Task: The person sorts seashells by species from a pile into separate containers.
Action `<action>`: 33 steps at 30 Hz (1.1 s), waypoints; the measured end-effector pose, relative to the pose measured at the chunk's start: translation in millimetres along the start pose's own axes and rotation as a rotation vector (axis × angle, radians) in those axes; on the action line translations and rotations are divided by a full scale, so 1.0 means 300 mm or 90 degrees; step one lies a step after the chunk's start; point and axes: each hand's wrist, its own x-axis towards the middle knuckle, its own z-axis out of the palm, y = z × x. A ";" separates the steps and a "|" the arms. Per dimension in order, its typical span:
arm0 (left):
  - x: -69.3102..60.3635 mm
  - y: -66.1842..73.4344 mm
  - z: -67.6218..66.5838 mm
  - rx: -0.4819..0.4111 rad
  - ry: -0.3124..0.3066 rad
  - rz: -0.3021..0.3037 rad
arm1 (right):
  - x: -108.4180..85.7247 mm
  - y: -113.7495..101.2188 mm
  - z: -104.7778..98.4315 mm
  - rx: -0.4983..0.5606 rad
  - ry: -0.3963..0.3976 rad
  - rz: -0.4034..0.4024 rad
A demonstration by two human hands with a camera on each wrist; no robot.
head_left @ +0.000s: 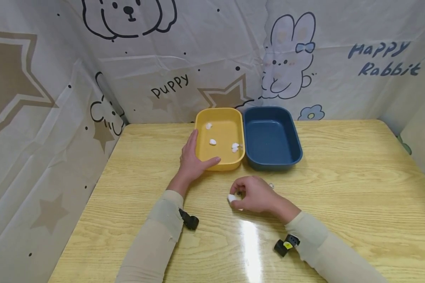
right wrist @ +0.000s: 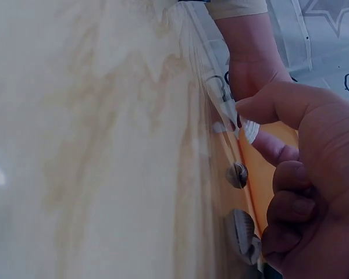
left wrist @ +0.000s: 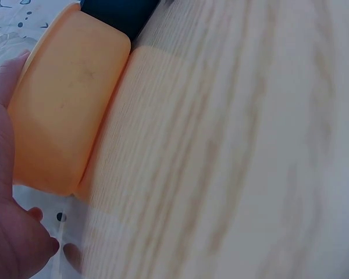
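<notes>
The right hand point(head_left: 256, 194) pinches a white shell point(head_left: 231, 198) between its thumb and forefinger, out in front of the bins over the middle of the tabletop point(head_left: 145, 184); whether the shell touches the wood I cannot tell. The right wrist view brings out the ribs on this shell and the other fingers curled in toward the palm. It also shows striped shells point(right wrist: 242, 226) lying on the wood near that hand, largely covered by it in the head view, where one loose shell point(head_left: 271, 185) peeks out behind the wrist.

The left hand point(head_left: 192, 159) rests on the yellow bin point(head_left: 219, 166), fingers straight along the left wall, thumb spread over the near rim. The left wrist view gives only the bin's outer side.

From above, the yellow bin holds white shells point(head_left: 213, 142): one toward its far left corner, one around the middle, a small cluster by the right wall. The blue bin point(head_left: 272, 141) stands against its right side, both near the tabletop's back edge.
</notes>
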 end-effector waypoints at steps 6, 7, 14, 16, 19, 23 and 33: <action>-0.002 0.000 0.000 -0.005 -0.003 -0.002 | -0.001 -0.018 -0.013 0.019 0.009 0.005; -0.002 -0.001 0.000 -0.005 -0.004 -0.002 | 0.000 -0.019 -0.015 0.020 0.011 0.004; -0.003 -0.001 -0.001 -0.009 -0.002 0.002 | 0.002 -0.031 -0.027 0.026 0.010 -0.002; -0.002 -0.002 -0.001 -0.010 -0.002 0.003 | 0.003 -0.035 -0.033 0.019 0.014 -0.005; -0.001 -0.003 0.000 -0.013 -0.001 0.005 | 0.006 -0.039 -0.042 0.007 0.025 -0.020; 0.001 -0.005 0.001 -0.013 0.002 0.007 | 0.014 -0.046 -0.054 -0.003 0.038 -0.050; 0.003 -0.013 0.003 -0.008 0.004 0.023 | 0.036 -0.086 -0.101 0.011 0.058 -0.065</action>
